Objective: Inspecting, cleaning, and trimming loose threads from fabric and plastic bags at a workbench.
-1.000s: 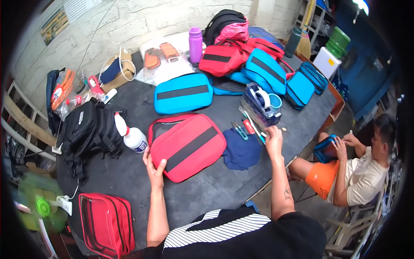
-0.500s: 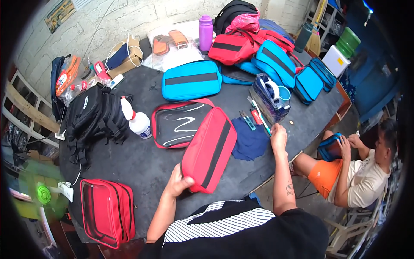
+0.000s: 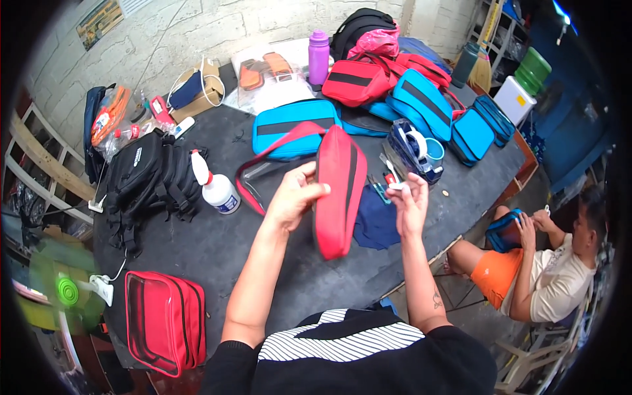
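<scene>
My left hand (image 3: 297, 197) grips a red zippered pouch (image 3: 337, 197) with a black stripe by its near side, thumb on the edge. The pouch stands tilted on edge above the table, its clear-windowed flap (image 3: 249, 191) hanging open to the left, partly behind my hand. To the right, my right hand (image 3: 409, 205) is closed with its fingertips pinching a slim white toothbrush (image 3: 393, 170), mostly hidden by the fingers. Below that hand lie a dark blue cloth (image 3: 376, 224) and teal-handled snips (image 3: 378, 189).
A white spray bottle (image 3: 220, 194) and a black backpack (image 3: 141, 178) stand left. Another red pouch (image 3: 161, 322) sits near left. Blue pouches (image 3: 289, 125), red pouches (image 3: 355, 82) and a tape dispenser (image 3: 421, 155) line the far side. A seated person (image 3: 559, 276) works at right.
My left hand has raised the red pouch and turned it more upright, its flap lifting with it. My right hand has moved left and up with the toothbrush between its fingers.
</scene>
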A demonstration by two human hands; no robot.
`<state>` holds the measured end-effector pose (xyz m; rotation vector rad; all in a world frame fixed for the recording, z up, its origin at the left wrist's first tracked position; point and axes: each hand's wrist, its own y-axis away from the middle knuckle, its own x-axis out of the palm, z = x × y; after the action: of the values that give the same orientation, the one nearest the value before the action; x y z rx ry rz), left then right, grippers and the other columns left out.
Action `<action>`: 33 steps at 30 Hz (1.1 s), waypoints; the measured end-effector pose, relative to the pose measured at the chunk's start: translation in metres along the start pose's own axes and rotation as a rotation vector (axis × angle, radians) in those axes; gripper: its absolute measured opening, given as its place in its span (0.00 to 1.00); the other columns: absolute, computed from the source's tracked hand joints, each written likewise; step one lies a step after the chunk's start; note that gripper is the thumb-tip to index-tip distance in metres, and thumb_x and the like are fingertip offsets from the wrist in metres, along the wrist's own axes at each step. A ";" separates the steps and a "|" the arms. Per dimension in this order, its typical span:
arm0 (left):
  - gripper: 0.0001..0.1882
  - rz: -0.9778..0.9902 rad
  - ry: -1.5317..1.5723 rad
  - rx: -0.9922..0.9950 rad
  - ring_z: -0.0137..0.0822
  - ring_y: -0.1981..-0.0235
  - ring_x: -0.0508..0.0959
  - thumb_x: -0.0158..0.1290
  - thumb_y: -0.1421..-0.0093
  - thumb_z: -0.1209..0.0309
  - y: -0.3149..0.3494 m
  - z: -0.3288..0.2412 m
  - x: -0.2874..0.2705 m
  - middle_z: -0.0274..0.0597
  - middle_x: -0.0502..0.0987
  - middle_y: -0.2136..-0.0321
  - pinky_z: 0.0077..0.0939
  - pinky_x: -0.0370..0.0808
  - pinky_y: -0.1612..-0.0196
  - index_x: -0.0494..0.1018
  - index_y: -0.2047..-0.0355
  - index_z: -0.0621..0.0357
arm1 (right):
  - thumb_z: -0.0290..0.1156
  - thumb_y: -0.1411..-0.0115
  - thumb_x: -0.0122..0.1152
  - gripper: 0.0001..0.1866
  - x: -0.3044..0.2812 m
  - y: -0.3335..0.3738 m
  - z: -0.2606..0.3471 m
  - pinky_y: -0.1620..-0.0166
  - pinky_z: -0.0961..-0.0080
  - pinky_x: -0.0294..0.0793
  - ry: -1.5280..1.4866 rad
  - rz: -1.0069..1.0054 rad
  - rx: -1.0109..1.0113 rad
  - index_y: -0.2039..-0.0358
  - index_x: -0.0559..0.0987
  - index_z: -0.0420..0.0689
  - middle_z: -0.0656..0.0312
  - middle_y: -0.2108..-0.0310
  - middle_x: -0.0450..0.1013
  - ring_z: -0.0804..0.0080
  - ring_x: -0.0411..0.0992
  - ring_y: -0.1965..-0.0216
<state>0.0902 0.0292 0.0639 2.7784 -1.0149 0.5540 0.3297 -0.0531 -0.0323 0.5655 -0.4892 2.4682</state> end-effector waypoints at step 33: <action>0.30 0.046 0.250 -0.088 0.29 0.54 0.74 0.45 0.49 0.84 -0.034 0.074 0.040 0.41 0.73 0.51 0.21 0.70 0.50 0.63 0.43 0.63 | 0.25 0.56 0.69 0.06 0.061 -0.012 0.058 0.59 0.70 0.64 1.142 0.158 -0.867 0.75 0.81 0.44 0.64 0.73 0.76 0.67 0.69 0.66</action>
<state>0.1621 0.0136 0.0112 2.5355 -1.0213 0.8172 0.3068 -0.0433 0.0488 -1.1712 -0.9768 1.9659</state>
